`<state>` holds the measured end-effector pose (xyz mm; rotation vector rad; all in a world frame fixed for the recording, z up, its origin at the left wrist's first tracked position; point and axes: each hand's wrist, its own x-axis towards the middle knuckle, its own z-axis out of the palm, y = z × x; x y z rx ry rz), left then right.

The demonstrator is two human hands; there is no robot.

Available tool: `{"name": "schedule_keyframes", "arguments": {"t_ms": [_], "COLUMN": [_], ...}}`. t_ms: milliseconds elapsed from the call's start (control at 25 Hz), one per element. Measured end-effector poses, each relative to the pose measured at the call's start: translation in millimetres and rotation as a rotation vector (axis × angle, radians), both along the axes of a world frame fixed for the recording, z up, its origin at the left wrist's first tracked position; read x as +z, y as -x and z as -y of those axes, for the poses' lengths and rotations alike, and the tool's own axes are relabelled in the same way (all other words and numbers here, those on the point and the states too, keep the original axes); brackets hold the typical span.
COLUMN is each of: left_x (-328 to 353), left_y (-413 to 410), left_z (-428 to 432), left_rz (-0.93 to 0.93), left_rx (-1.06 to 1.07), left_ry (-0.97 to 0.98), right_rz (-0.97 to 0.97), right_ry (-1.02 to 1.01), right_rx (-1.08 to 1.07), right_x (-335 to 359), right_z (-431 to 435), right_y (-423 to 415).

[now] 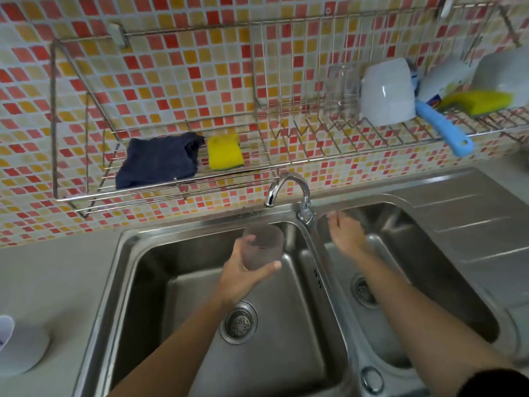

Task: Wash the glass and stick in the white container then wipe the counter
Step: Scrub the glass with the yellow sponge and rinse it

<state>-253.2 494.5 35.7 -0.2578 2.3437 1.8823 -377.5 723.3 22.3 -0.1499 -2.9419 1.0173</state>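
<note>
We are holding a clear, slightly frosted drinking glass (pixel 262 246) in our left hand (pixel 243 277), fingers and thumb wrapping around its lower part, tilting it over the left basin of a stainless steel double sink (pixel 177 287), just below the spout of a curved chrome tap (pixel 287 187). Our right hand (pixel 345 234) is hanging released and holding nothing over the right basin, fingers loosely spread, just beside the tap's base. We are seeing no water stream clearly; blur is making that hard to tell. A round metal drain strainer (pixel 238 322) is sitting in the left basin under our left forearm. On the wall of red, orange and yellow mosaic tiles (pixel 171 67) a wire metal rack (pixel 160 179) is carrying a dark blue folded cloth (pixel 157 160) and, just beside it, a yellow sponge (pixel 224 151). Further right on the rack an upturned white plastic container (pixel 388 93) is lying next to a light blue brush handle (pixel 443 128) and another yellow sponge (pixel 476 103). A grey counter (pixel 57 282) is running left of the sink, with a white round object (pixel 20 348) at its near left edge, cut off by the frame.
</note>
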Motion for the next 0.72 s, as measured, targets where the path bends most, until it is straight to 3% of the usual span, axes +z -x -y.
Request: {"name": "schedule_keyframes", "arguments": {"t_ms": [80, 160, 240, 320, 560, 720], "left_x": [0.4, 3.3, 3.6, 0.8, -1.3, -4.3], "left_y": [12.6, 22.5, 27.7, 29.6, 33.8, 38.6], "left_z": [-2.4, 0.5, 6.3, 10.1, -3.0, -8.5], "left_rz": [-0.010, -0.057, -0.093, -0.085, -0.102, -0.091], "left_rx": [-0.016, -0.022, -0.010, -0.007, -0.053, -0.040], "left_ry": [0.109, 0.241, 0.309, 0.254, 0.108, 0.070], "right_rz": [0.131, 0.133, 0.091, 0.002, -0.030, -0.025], "right_ry": [0.028, 0.021, -0.199, -0.425, -0.586, -0.468], "right_rx": [0.147, 0.341, 0.556, 0.669, 0.673, 0.564], "right_x": [-19.4, -32.8, -48.5, -61.5, -74.0, -82.0], "right_z": [7.8, 18.0, 24.8, 27.5, 30.2, 25.1], "right_y": [11.8, 20.5, 24.3, 21.2, 16.1, -11.9]}}
